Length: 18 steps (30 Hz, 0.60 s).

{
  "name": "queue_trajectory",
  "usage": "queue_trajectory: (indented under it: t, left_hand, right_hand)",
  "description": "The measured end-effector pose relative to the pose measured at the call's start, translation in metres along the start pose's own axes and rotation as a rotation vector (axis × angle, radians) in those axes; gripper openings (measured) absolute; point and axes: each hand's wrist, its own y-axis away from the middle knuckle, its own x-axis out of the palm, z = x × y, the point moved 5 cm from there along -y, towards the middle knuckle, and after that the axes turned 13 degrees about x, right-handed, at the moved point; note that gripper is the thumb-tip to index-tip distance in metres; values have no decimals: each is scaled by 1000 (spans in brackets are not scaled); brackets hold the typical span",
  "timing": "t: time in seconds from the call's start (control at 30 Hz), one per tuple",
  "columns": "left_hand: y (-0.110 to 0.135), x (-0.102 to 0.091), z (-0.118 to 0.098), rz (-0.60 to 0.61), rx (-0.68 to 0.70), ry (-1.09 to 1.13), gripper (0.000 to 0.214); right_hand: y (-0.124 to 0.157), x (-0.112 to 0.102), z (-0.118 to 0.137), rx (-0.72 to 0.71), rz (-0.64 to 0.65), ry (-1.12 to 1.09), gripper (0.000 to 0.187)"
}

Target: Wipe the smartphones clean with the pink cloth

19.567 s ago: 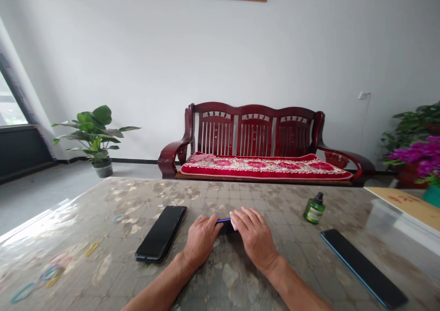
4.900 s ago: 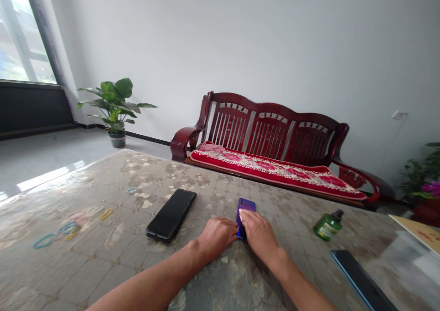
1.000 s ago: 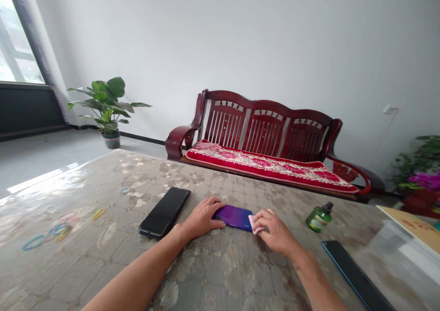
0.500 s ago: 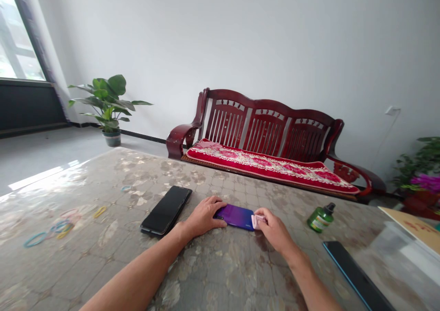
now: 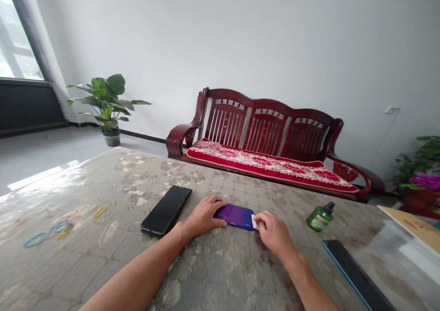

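Note:
A purple phone point(image 5: 236, 215) lies back up on the patterned table point(image 5: 220, 274). My left hand point(image 5: 202, 217) rests on its left end, fingers curled over the edge, holding it down. My right hand point(image 5: 273, 233) is at its right end, fingers pinched on a small pink pad point(image 5: 254, 222) that touches the phone's right edge.
A black phone point(image 5: 166, 209) lies left of my left hand; another dark phone point(image 5: 357, 278) lies at the lower right. A green bottle point(image 5: 319, 216) stands right of the purple phone. Coloured rubber bands point(image 5: 55, 228) are scattered at the left. A clear box point(image 5: 409, 237) sits at the right edge.
My right hand has drawn the pink pad slightly in against the phone's right end, so less of it shows. The left hand and the phone stay put.

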Motion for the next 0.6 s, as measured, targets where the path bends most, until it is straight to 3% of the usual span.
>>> queue_trajectory:
  t: [0.27, 0.47, 0.6]
  left_hand:
    - [1, 1, 2, -13, 8, 7, 56]
    - [1, -4, 4, 74, 88, 89, 64]
    - [3, -4, 9, 48, 56, 97, 70]
  right_hand:
    - [5, 4, 0, 11, 34, 17, 25]
    - [5, 8, -3, -14, -46, -14, 31]
    - [10, 5, 9, -84, -110, -6, 31]
